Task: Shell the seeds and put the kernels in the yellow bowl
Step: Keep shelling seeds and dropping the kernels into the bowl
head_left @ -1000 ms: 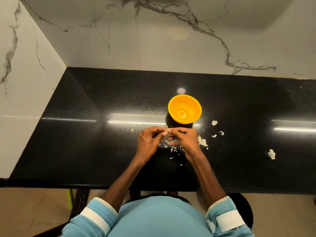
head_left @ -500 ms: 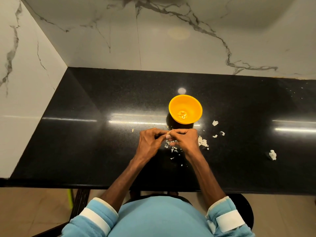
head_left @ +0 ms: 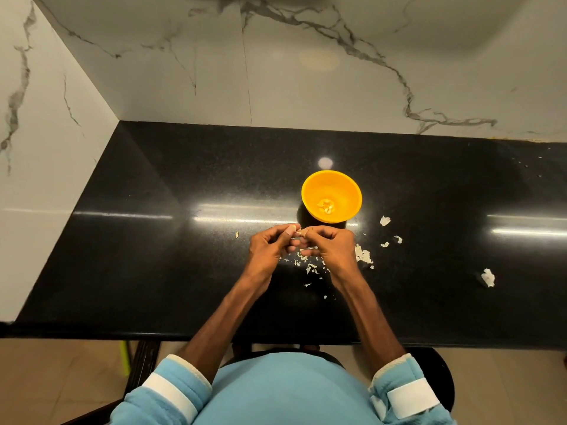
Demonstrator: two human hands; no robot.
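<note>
Seed (head_left: 302, 232) sits pinched between both hands just in front of the yellow bowl (head_left: 346, 191) — the left hand (head_left: 270, 246) and right hand (head_left: 333, 246) each have a fingertip grip clamped on it, likely to pry the shell apart. Working this near the bowl makes the drop short — kernels (head_left: 326, 206) lie inside, shell bits (head_left: 363, 256) litter the surface (head_left: 184, 271).

- Light-blue fleecy top (head_left: 291, 397), seen below the near edge of the black countertop (head_left: 138, 271).
- Left sleeve (head_left: 144, 407): same blue, with a broad white band (head_left: 170, 394) and a cream-trimmed cuff.
- Right sleeve (head_left: 395, 374): matching white band (head_left: 412, 397) and cream cuff edge.
- Forearms bare from the cuffs to the left hand (head_left: 270, 246) and right hand (head_left: 334, 248).
</note>
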